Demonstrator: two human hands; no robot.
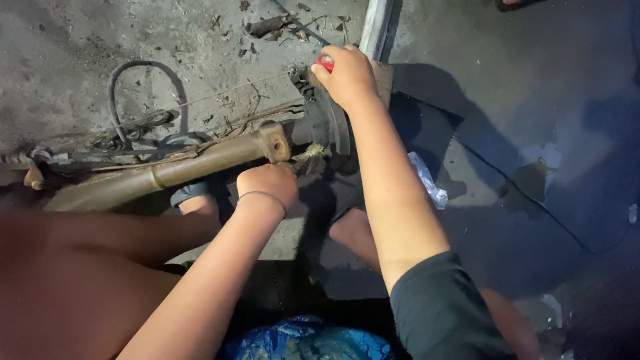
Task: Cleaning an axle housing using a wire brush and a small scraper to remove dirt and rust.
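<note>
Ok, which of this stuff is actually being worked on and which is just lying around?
In hand:
- rusty axle tube, under the left hand
- brake plate
- red-handled tool, in the right hand

Lying about:
- black hose loop
- crumpled plastic
- debris

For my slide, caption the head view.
Right hand grips a red-handled tool at a rusty axle; left hand below.

Black hose loop (143,87), crumpled plastic (427,180) (whitish), concrete floor (67,47).
</note>
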